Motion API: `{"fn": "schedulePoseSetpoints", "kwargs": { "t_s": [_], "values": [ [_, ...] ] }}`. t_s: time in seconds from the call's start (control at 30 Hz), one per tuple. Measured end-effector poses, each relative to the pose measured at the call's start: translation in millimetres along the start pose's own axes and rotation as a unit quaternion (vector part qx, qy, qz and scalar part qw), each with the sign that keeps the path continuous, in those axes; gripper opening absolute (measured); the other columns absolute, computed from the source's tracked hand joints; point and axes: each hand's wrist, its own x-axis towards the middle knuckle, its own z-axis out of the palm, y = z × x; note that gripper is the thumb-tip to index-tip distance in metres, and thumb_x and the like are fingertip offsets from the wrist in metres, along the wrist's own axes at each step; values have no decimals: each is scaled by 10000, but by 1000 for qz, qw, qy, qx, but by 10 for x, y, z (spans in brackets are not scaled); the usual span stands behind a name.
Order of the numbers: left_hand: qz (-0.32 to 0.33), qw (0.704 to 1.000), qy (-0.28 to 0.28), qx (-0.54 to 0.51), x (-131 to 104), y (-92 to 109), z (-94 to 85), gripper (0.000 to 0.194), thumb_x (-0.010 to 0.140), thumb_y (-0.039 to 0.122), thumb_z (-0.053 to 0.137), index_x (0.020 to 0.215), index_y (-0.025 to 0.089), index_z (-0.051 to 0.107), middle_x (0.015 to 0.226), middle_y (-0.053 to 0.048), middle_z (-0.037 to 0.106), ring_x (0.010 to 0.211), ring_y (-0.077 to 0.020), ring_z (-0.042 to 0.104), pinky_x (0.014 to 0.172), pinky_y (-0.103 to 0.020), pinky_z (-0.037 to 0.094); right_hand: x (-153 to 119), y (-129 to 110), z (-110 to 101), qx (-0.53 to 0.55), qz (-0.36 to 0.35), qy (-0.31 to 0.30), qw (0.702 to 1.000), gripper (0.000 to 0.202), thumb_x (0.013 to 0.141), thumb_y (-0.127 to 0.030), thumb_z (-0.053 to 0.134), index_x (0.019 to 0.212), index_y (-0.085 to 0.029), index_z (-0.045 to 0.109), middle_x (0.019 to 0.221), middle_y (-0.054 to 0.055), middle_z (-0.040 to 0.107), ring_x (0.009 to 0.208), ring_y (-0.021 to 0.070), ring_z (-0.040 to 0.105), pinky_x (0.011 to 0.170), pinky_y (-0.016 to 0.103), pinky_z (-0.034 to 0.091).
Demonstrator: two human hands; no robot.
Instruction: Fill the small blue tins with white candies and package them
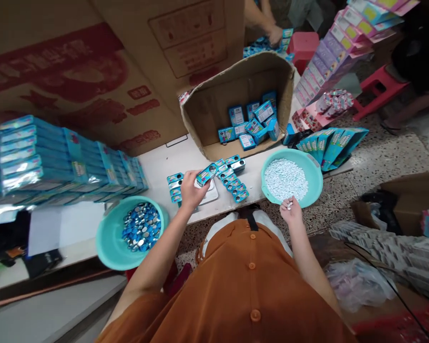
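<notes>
The person wears a rust-brown top (232,290) with round matching buttons (255,315) down the front. Pale trousers (218,227) show below its hem.

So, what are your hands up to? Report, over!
Left hand: holding small blue box. Right hand: holding white bits by green bowl. More blue boxes near left hand.

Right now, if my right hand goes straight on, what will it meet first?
Your right hand would probably meet the green bowl of white pellets first; the hand's height is unclear.
</notes>
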Motion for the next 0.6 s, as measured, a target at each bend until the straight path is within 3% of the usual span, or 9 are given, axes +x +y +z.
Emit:
{"fn": "schedulePoseSetpoints", "kwargs": {
  "t_s": [0.07,0.13,0.27,0.43,0.6],
  "values": [
    [39,999,6,-16,36,388,-42,411,765,315,609,1166,249,541,1085,-58,543,1039,-245,525,923,-381,408,120,-24,95,3,-2,-3,1000,308,913,-313,464,627,-200,439,493,-69,458,387,44,434,365,138,373],
    [85,996,-23,-16,95,733,45,451,739,299,633,1182,266,553,1088,-61,546,1047,-256,519,947,-408,386,257,-64,197,11,5,10,1000,289,913,-304,459,644,-199,461,524,-47,507,442,55,499,410,139,434],
    [150,980,-127,5,201,1215,484,461,693,199,625,1148,269,598,1046,-69,581,1023,-269,524,931,-431,370,529,-199,322,34,29,50,998,204,896,-267,479,708,-198,516,612,-4,590,535,88,588,460,164,516],
    [187,970,-155,2,222,1509,965,473,719,200,591,1187,270,581,1070,-83,583,1028,-271,512,901,-434,358,758,-396,243,59,30,25,998,104,846,-238,554,751,-207,527,641,-5,594,584,109,621,493,196,562],
    [195,958,-207,14,278,1679,1229,473,710,186,595,1176,261,589,1033,-83,588,989,-264,521,867,-431,357,856,-475,115,65,42,53,996,99,874,-215,484,796,-200,543,672,21,613,611,119,632,537,221,577]
  ]
}}
